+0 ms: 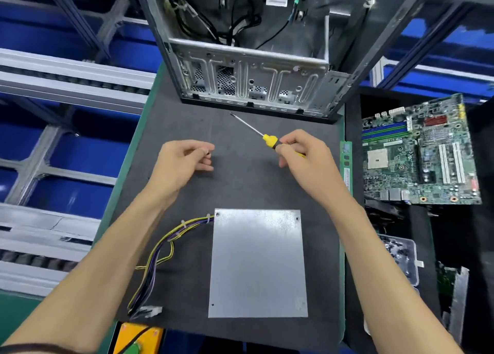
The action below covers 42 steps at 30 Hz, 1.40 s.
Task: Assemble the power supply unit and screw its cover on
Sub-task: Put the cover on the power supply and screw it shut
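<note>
The flat grey sheet-metal power supply unit [257,264] lies on the dark mat nearest the person, cover on, bundled yellow and purple wires [160,257] trailing left. The right hand [302,155] grips a yellow-handled screwdriver [270,139]; the left hand [184,158] pinches something tiny (probably a screw). The box looks rigid, sharp-edged, best steadied by its sides.
</note>
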Tool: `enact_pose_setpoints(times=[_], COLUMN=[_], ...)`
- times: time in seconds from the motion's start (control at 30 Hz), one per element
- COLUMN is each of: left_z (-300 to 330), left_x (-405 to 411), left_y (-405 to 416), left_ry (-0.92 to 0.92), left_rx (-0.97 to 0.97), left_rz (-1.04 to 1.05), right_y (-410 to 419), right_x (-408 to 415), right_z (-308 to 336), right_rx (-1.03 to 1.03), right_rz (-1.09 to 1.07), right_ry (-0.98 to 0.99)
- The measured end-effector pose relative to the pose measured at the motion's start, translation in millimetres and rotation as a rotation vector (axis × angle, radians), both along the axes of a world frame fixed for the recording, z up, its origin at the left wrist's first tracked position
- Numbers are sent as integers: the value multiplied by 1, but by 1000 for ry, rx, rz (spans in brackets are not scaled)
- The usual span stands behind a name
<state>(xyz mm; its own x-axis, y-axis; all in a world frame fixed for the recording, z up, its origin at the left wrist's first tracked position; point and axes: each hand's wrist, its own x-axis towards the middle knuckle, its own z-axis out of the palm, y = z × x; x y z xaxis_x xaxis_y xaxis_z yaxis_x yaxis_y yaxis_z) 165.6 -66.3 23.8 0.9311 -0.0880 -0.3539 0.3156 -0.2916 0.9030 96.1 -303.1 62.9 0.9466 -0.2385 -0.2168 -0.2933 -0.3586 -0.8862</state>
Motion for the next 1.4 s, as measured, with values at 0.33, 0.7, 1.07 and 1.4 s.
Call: enact_pose_setpoints(times=[0.33, 0.7, 1.07, 1.4], left_z=[56, 61, 68, 59], left_x=[-53, -86, -106, -108], left_y=[-1, 8, 3, 13], left_ry=[372, 59, -228, -119], left_rx=[-926, -716, -366, -359], left_rz=[297, 279, 224, 127], right_y=[28, 32, 36, 22], right_x=[-45, -81, -100, -107], right_z=[36, 44, 46, 65], right_rx=[49, -2, -46, -199], right_rz=[153, 151, 166, 178], right_ry=[-65, -50, -103, -184])
